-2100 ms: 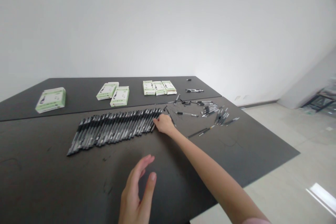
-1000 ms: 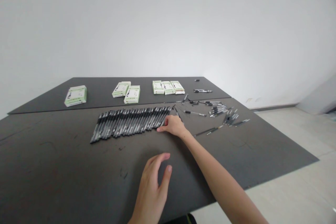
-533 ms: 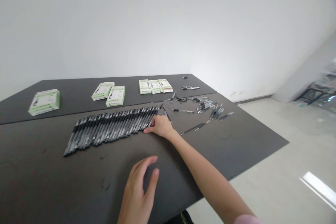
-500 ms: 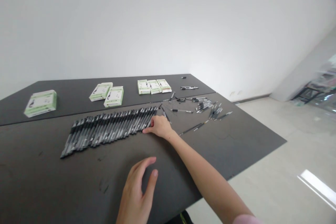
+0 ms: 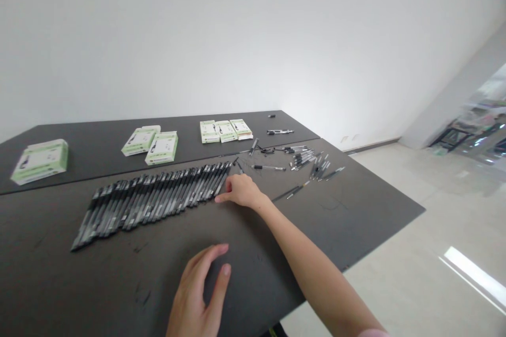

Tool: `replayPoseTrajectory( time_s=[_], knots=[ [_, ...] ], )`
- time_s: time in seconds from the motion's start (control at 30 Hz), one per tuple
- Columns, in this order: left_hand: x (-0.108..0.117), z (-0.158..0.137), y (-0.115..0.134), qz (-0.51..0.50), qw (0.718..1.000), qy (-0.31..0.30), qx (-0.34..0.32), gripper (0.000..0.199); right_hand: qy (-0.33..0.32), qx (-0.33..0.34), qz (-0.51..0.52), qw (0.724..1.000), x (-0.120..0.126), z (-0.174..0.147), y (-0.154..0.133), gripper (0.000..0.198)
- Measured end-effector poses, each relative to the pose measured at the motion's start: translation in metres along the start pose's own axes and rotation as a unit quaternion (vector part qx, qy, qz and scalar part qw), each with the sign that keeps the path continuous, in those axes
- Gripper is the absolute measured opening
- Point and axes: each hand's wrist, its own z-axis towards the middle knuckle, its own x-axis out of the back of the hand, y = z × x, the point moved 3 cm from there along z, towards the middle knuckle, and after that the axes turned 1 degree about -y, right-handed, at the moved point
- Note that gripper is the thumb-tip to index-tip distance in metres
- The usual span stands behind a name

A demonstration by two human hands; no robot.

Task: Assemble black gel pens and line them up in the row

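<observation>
A long slanted row of gel pens (image 5: 150,197), clear-barrelled with black grips, lies side by side on the dark table. At its right end is my right hand (image 5: 243,190), fingers curled down and the thumb stretched toward the lower ends of the last pens. Whether a pen is between those fingers is hidden by the hand. Nearer to me, my left hand (image 5: 195,289) hovers over the table with thumb and fingers apart, holding nothing.
Green-and-white pen boxes stand behind the row: one box (image 5: 41,160) at left, a pair (image 5: 162,147) and a trio (image 5: 226,130). Loose pens (image 5: 302,157) and thin refills (image 5: 292,191) are scattered right. The table's right edge (image 5: 381,239) drops to a pale floor.
The view has turned slightly right, so the pens and boxes sit further left in the picture. My right hand has shifted slightly right relative to the row; my left hand stays open.
</observation>
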Motion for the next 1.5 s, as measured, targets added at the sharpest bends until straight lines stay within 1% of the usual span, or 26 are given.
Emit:
replayPoseTrajectory(
  time_s=[0.23, 0.33, 0.57, 0.67, 0.73, 0.8, 0.9, 1.03, 1.17, 1.37, 1.5],
  knots=[
    [0.0, -0.001, 0.003, 0.014, 0.999, 0.006, -0.035, 0.029, 0.011, 0.005, -0.001, 1.0, 0.009, -0.003, -0.005, 0.035],
    [0.0, -0.001, 0.004, 0.017, 0.999, 0.009, -0.04, 0.027, 0.031, -0.006, 0.001, 1.0, 0.018, -0.004, -0.001, 0.033],
    [-0.005, -0.005, -0.004, 0.014, 0.999, -0.009, -0.031, 0.027, 0.112, -0.068, 0.009, 0.991, 0.058, -0.007, 0.033, 0.033],
    [-0.007, -0.006, -0.006, 0.013, 0.999, -0.013, -0.029, 0.026, 0.139, -0.104, -0.001, 0.985, 0.068, -0.009, 0.048, 0.035],
    [-0.007, -0.006, -0.006, 0.013, 0.999, -0.01, -0.031, 0.026, 0.143, -0.123, -0.008, 0.982, 0.07, -0.011, 0.056, 0.036],
    [-0.006, -0.005, -0.005, 0.012, 0.999, -0.005, -0.038, 0.027, 0.132, -0.134, -0.013, 0.982, 0.069, -0.011, 0.062, 0.037],
    [-0.005, -0.005, -0.003, 0.01, 0.999, -0.001, -0.042, 0.027, 0.096, -0.134, -0.018, 0.986, 0.062, -0.011, 0.064, 0.038],
    [-0.004, -0.005, -0.002, 0.015, 0.999, 0.001, -0.041, 0.026, 0.041, -0.131, -0.034, 0.99, 0.049, -0.009, 0.061, 0.038],
    [-0.001, -0.003, 0.002, 0.029, 0.998, 0.013, -0.056, 0.025, 0.004, -0.137, -0.057, 0.989, 0.038, -0.007, 0.056, 0.035],
    [0.002, -0.001, 0.01, 0.05, 0.996, 0.02, -0.078, 0.024, -0.027, -0.142, -0.079, 0.986, 0.035, -0.007, 0.052, 0.031],
    [0.002, -0.001, 0.011, 0.058, 0.995, 0.016, -0.08, 0.024, -0.029, -0.148, -0.09, 0.984, 0.035, -0.008, 0.049, 0.031]
  ],
)
